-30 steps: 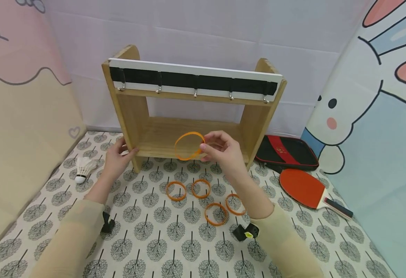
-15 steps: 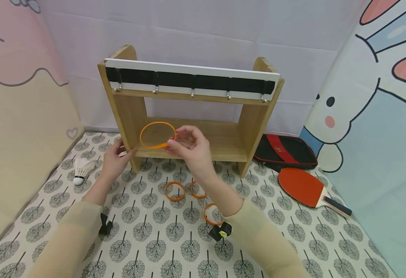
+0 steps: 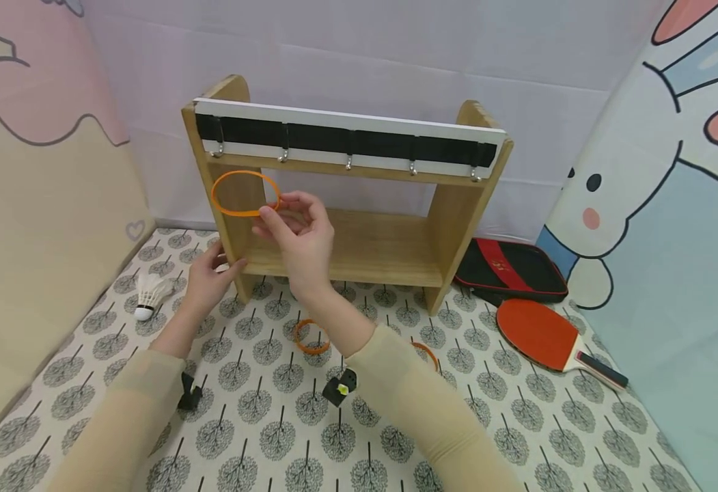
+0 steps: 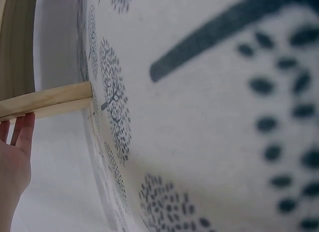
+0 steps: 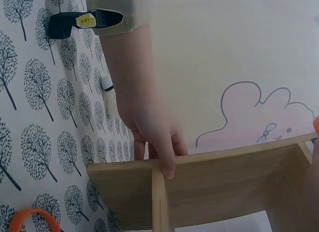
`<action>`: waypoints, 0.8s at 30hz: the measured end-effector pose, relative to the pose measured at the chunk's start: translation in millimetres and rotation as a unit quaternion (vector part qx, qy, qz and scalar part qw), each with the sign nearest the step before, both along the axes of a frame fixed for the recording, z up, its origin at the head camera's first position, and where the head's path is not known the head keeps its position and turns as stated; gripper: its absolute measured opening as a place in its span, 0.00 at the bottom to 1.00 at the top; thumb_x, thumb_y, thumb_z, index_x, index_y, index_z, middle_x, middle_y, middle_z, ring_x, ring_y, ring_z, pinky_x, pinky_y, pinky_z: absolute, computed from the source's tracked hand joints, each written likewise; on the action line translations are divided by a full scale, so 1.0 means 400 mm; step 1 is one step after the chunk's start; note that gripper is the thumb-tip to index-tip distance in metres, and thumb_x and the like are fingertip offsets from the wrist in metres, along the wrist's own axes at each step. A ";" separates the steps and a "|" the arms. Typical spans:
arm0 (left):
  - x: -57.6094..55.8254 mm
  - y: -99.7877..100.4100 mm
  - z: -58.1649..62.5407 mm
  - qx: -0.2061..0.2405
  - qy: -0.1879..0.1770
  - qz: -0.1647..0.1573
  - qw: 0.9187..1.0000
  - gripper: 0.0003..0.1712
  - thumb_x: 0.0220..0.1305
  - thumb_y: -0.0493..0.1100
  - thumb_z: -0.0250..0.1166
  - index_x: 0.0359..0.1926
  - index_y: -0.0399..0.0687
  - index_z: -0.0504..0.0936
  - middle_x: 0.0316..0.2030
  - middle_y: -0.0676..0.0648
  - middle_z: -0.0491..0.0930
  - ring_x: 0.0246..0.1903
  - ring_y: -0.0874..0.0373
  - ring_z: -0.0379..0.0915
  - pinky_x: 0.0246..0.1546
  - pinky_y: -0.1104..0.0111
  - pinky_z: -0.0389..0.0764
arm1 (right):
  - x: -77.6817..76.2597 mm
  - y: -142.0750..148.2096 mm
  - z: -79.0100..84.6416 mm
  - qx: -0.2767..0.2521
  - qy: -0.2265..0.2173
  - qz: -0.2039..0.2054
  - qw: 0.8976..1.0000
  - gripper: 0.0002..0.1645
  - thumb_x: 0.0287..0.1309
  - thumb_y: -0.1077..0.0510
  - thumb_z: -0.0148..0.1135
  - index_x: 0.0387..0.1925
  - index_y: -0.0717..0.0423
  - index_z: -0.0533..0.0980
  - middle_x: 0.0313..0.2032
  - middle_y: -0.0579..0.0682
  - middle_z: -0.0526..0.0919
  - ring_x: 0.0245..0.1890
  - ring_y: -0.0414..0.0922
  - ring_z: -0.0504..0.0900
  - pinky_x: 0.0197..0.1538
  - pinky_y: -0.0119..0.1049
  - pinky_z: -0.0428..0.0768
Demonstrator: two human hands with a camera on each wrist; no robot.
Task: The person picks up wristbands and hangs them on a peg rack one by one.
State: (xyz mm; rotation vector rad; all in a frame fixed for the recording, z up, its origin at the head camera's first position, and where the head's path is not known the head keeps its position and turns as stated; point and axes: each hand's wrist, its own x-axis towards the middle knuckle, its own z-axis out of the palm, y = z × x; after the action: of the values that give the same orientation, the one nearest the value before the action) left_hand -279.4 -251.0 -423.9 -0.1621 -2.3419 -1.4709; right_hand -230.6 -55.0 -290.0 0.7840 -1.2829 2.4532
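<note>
My right hand pinches an orange ring-shaped band between thumb and fingers, raised in front of the left side of the wooden shelf. Just above the band, the leftmost of several metal hooks hangs from the shelf's front rail. My left hand grips the lower front edge of the left side panel, thumb inside and fingers outside; the left wrist view shows its fingers against the wood. On the cloth, one orange band lies in sight and another is partly covered by my right sleeve.
A shuttlecock lies left of the shelf. To the right are a red table tennis bat and a black and red case. Printed fabric walls stand behind and at both sides of the tree-patterned tablecloth.
My right hand has carried the orange band leftward and up, from the shelf's middle to just below the leftmost hook. My left hand keeps its grip on the side panel.
</note>
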 end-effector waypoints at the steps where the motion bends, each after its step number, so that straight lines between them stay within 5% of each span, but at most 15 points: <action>1: 0.003 0.003 0.004 0.002 -0.001 -0.002 1.000 0.34 0.64 0.44 0.62 0.69 0.50 0.62 0.60 0.39 0.70 0.56 0.42 0.70 0.52 0.54 0.78 | -0.005 -0.011 0.001 -0.005 0.000 -0.004 1.000 0.18 0.55 0.73 0.60 0.47 0.70 0.67 0.38 0.53 0.75 0.33 0.41 0.83 0.39 0.45 0.85; 10: 0.059 0.035 0.077 -0.001 -0.005 -0.007 1.000 0.31 0.65 0.40 0.60 0.67 0.39 0.63 0.59 0.33 0.69 0.56 0.37 0.69 0.53 0.49 0.76 | -0.040 -0.083 0.022 -0.023 0.027 -0.028 0.999 0.18 0.55 0.73 0.60 0.47 0.69 0.68 0.38 0.49 0.76 0.33 0.40 0.83 0.39 0.46 0.85; 17: 0.013 0.000 0.010 0.000 -0.010 0.000 1.000 0.34 0.65 0.47 0.61 0.69 0.48 0.62 0.61 0.38 0.70 0.57 0.41 0.69 0.53 0.52 0.77 | -0.038 -0.098 0.044 -0.040 0.046 -0.018 0.998 0.18 0.53 0.78 0.58 0.46 0.74 0.67 0.38 0.64 0.75 0.31 0.39 0.82 0.35 0.44 0.86; 24: 0.010 0.001 0.010 0.001 -0.010 -0.003 1.000 0.34 0.64 0.44 0.61 0.69 0.47 0.62 0.62 0.38 0.69 0.57 0.41 0.69 0.53 0.53 0.77 | -0.057 -0.109 0.042 -0.017 0.045 -0.030 0.998 0.17 0.53 0.76 0.60 0.45 0.74 0.68 0.36 0.53 0.76 0.31 0.49 0.83 0.35 0.45 0.86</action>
State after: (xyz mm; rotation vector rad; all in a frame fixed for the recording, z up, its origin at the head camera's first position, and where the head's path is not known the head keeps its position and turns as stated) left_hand -275.2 -250.5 -420.1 -0.1534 -2.3578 -1.4841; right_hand -253.4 -98.5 -273.4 0.8240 -1.2106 2.3582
